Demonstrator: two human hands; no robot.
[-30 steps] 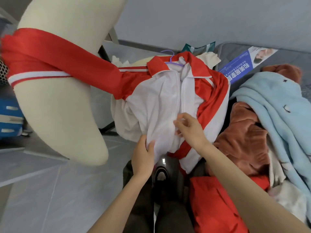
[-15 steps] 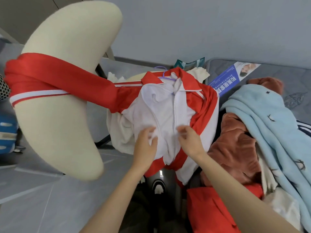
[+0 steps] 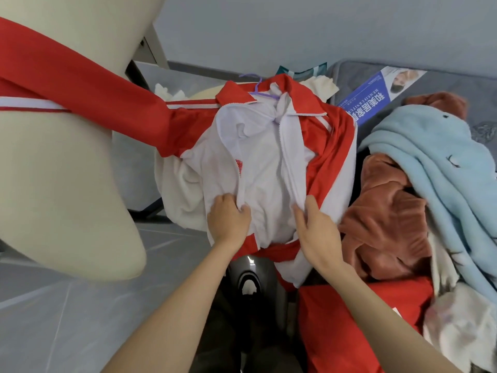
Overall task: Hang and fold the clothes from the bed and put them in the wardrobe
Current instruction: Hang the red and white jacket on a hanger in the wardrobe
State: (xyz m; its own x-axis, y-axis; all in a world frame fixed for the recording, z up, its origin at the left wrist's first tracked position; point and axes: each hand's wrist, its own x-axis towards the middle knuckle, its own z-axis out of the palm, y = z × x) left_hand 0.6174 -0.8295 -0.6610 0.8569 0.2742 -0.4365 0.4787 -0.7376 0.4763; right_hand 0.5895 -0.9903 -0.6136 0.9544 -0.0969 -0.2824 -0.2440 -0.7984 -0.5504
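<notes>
A red and white zip jacket [image 3: 258,157] hangs on a purple hanger [image 3: 256,88] at the bed's corner, its front facing me. One red sleeve [image 3: 80,84] stretches left across a cream crescent cushion [image 3: 61,179]. My left hand [image 3: 228,219] pinches the left front edge of the jacket near the hem. My right hand [image 3: 316,227] grips the right front edge beside the zip. The two edges are held apart, showing the white lining.
On the grey bed [image 3: 457,82] lie a light blue fleece [image 3: 435,162], a rust-brown fleece [image 3: 387,216], a red garment [image 3: 357,319] and white cloth [image 3: 457,327]. A blue leaflet [image 3: 376,95] lies near the wall. Grey tiled floor [image 3: 67,319] is to the left.
The view has come closer. Both hands shifted from the jacket's middle to its two front edges near the hem and spread them apart.
</notes>
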